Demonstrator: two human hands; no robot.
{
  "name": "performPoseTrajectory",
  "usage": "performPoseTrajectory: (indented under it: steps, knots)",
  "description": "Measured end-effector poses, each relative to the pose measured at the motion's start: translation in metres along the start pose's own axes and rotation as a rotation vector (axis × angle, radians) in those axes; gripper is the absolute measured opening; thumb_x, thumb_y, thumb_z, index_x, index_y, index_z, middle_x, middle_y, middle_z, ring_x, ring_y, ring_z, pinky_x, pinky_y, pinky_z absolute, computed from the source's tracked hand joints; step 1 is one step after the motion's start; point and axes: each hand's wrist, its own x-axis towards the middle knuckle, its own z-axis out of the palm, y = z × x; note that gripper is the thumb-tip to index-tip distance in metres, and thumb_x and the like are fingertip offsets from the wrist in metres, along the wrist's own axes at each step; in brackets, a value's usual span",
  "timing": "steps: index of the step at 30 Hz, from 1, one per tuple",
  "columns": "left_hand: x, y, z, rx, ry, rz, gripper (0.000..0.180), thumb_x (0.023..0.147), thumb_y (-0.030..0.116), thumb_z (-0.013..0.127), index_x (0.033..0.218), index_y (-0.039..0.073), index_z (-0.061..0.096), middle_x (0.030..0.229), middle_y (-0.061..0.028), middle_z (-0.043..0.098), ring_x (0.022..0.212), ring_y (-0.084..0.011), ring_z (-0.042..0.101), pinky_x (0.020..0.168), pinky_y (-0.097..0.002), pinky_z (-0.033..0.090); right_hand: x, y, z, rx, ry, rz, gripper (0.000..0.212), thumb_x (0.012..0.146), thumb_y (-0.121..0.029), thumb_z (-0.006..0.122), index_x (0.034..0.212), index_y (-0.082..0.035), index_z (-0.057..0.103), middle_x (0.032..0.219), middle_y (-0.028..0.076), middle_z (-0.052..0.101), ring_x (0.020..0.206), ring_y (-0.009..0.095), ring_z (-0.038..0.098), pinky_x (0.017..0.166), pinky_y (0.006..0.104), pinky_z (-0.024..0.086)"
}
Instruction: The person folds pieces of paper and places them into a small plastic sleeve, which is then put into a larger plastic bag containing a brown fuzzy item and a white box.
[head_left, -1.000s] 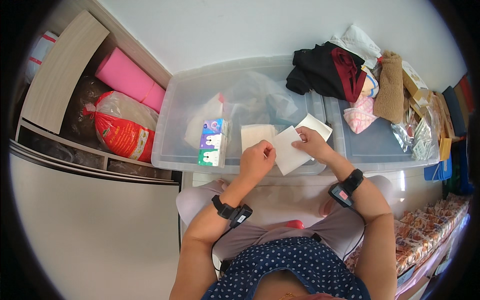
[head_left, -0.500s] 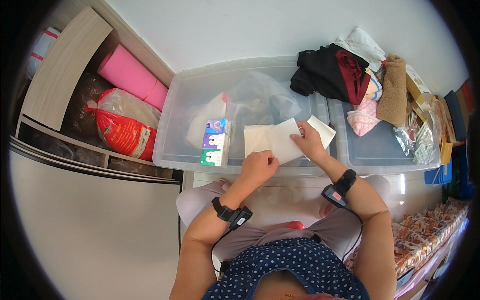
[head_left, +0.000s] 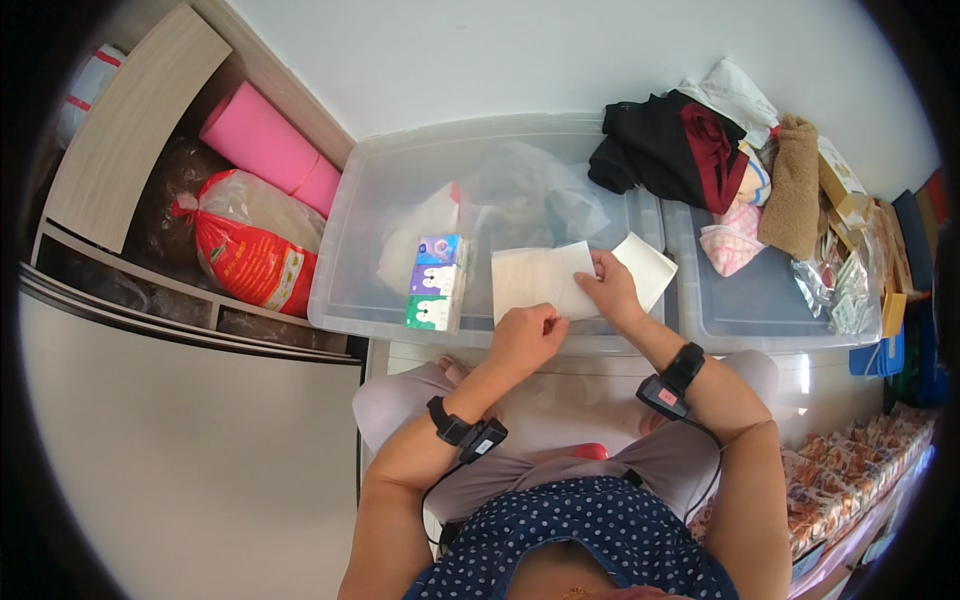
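Observation:
A thin white paper sheet (head_left: 540, 280) lies above the lid of a see-through plastic storage box (head_left: 390, 160). My right hand (head_left: 612, 287) pinches its right side between thumb and fingers. Curled at the sheet's lower edge, my left hand (head_left: 530, 335) has its fingertips pressed together against the paper; its exact hold is partly hidden. A second white piece (head_left: 648, 268), like a shallow box lid or a pad, sticks out beyond my right hand on the lid. Left of the sheet sits a pack of tissues (head_left: 434, 282) in blue, purple and green.
Folded black and maroon clothing (head_left: 660, 145), a brown towel (head_left: 792, 190) and a pink checked cloth (head_left: 732, 240) lie on the right-hand box. At left, an open cabinet holds a pink roll (head_left: 270, 150) and a red-printed bag (head_left: 250, 240). A white wall (head_left: 450, 60) stands behind.
The sheet, slanted before, now lies squarer and flatter, covering the cream paper beneath it. My right hand has turned it slightly, and my left hand has shifted a little to the right.

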Motion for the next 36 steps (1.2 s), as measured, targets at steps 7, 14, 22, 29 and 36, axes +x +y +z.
performPoseTrajectory:
  steps: [7,14,22,29,36]
  knots:
    - [-0.001,-0.002,0.001,-0.008,0.0,0.015,0.022,0.082,0.023,0.066,0.077,0.001,0.065,0.061,-0.0139,0.062,0.054,-0.0283,0.061,0.052,-0.0351,0.047,-0.004,-0.004,-0.003,-0.123,-0.15,0.06,0.03,0.08,-0.015,0.068,0.104,0.001,0.059,0.082,0.008,0.068,0.071,0.014,0.062,0.066,0.0288,0.049]
    - [0.0,-0.001,0.003,-0.024,-0.009,0.017,0.022,0.082,0.021,0.066,0.076,0.0,0.065,0.062,-0.014,0.063,0.055,-0.0284,0.062,0.053,-0.035,0.048,-0.009,-0.024,-0.001,0.016,-0.069,0.105,0.028,0.084,-0.014,0.066,0.105,0.003,0.058,0.08,0.008,0.068,0.068,0.011,0.061,0.062,0.0269,0.049]
    - [-0.001,-0.001,0.0,-0.022,0.012,0.008,0.021,0.081,0.021,0.066,0.076,0.001,0.065,0.062,-0.0139,0.063,0.054,-0.0284,0.061,0.053,-0.0351,0.047,-0.004,-0.055,-0.029,-0.031,-0.3,0.283,0.018,0.087,-0.017,0.064,0.09,0.001,0.064,0.074,0.005,0.066,0.062,0.012,0.063,0.054,0.0239,0.05]
    - [-0.001,0.001,0.0,-0.05,-0.01,0.035,0.02,0.083,0.02,0.066,0.078,0.0,0.065,0.061,-0.0137,0.062,0.053,-0.0268,0.06,0.052,-0.034,0.046,-0.008,-0.038,-0.008,0.018,-0.239,0.25,0.015,0.087,-0.015,0.063,0.088,0.001,0.064,0.074,0.005,0.067,0.062,0.011,0.063,0.051,0.0232,0.05]
    - [-0.002,-0.001,-0.001,-0.046,-0.013,0.03,0.02,0.083,0.02,0.065,0.08,0.0,0.065,0.061,-0.0136,0.061,0.052,-0.0266,0.059,0.051,-0.034,0.046,-0.005,-0.05,-0.007,-0.031,-0.295,0.231,0.015,0.086,-0.015,0.065,0.086,0.0,0.065,0.07,0.004,0.066,0.06,0.01,0.062,0.051,0.023,0.049]
